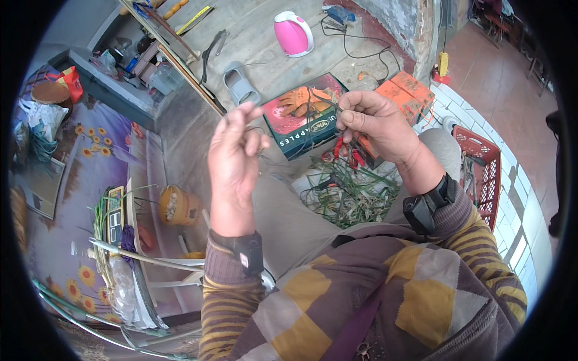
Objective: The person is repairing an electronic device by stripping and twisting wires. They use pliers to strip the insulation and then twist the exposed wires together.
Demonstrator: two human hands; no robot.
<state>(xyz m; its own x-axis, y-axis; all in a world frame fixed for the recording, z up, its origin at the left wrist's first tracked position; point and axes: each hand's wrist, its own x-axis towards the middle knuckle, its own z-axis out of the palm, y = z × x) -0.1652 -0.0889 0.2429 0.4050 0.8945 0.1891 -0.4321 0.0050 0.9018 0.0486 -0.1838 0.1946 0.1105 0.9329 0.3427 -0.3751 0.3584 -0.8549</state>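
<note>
Pinching: right hand [382, 129], fingers closed on wire [327, 101], which slants up-left from them over box [286, 139]; left hand [232, 147], farther off, fingers half-curled, grip unclear

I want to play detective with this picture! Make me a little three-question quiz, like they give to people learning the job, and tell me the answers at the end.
1. Pick one: what lies on the red and green box?
A) the pink kettle
B) the orange gloves
C) the red plastic crate

2. True or false: the right hand is pinching something thin and dark.

3. Fill in the gap: in this picture, the hand nearer the grey slipper is the person's ____ hand.

Key: 1. B. 2. True. 3. Left; the left hand is raised just below the slipper in the picture.
</note>
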